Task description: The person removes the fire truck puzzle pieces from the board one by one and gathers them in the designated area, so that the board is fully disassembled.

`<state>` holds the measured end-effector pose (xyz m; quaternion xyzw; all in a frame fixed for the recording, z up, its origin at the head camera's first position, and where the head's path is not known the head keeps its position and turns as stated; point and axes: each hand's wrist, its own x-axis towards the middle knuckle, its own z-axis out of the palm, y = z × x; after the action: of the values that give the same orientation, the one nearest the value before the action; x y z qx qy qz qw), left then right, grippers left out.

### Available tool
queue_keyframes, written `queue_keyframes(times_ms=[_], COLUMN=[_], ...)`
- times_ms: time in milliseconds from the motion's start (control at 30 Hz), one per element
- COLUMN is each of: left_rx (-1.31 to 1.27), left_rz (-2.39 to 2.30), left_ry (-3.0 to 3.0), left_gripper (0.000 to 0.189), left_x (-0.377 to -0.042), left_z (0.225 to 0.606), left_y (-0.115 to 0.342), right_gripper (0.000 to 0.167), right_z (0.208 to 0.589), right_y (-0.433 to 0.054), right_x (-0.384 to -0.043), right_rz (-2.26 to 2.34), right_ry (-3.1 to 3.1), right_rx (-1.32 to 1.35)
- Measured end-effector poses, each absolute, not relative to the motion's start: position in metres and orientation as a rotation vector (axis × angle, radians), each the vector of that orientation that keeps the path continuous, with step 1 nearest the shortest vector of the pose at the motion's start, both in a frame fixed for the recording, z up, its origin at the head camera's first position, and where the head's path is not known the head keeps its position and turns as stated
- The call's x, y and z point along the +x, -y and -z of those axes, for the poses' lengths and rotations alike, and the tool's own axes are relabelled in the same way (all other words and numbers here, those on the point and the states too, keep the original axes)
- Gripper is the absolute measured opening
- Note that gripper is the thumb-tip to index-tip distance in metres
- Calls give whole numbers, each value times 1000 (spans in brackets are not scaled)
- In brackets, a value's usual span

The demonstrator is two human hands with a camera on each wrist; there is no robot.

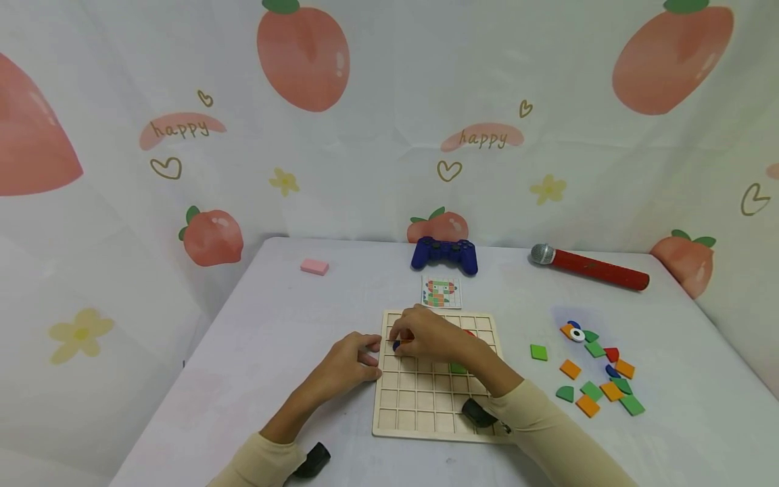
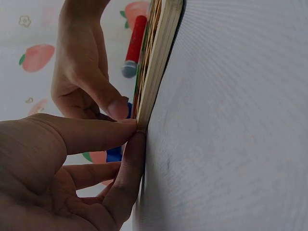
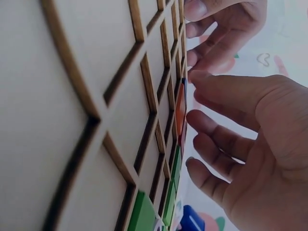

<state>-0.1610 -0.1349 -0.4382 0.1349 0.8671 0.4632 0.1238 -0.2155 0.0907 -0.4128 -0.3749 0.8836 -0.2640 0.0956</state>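
A wooden grid board (image 1: 398,419) lies on the table with colored pieces in some cells, among them a green square (image 1: 458,368) and a red piece (image 1: 470,332). My left hand (image 1: 347,368) pinches the board's left edge, thumb above and index finger against the side. Over the upper left cells, my right hand (image 1: 435,336) has thumb and index finger at a small blue piece (image 1: 397,345); its other fingers (image 3: 209,149) are loosely bent. An orange piece (image 3: 181,113) lies beside the blue one. The right hand hides part of the board.
Loose colored pieces (image 1: 587,406) are scattered right of the board. A pattern card (image 1: 441,292) lies behind it, with a blue game controller (image 1: 445,254) beyond. A red microphone (image 1: 593,268) is at the back right, a pink block (image 1: 314,266) at the back left.
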Motion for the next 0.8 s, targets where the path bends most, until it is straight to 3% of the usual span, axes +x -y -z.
queue_keyframes(times_ms=[433,800], left_rx=[397,371], left_rz=[-1326,-1317], left_ry=[-2548,-2547], left_gripper=[61,62], left_x=[-160,-159], left_z=[436,436], left_y=[133,130], right_gripper=[26,32], right_z=[408,407], right_y=[-127,-186], right_x=[-204,-191], right_rz=[1085,1125], right_ry=[-2498,-2600], right_rx=[-991,-771])
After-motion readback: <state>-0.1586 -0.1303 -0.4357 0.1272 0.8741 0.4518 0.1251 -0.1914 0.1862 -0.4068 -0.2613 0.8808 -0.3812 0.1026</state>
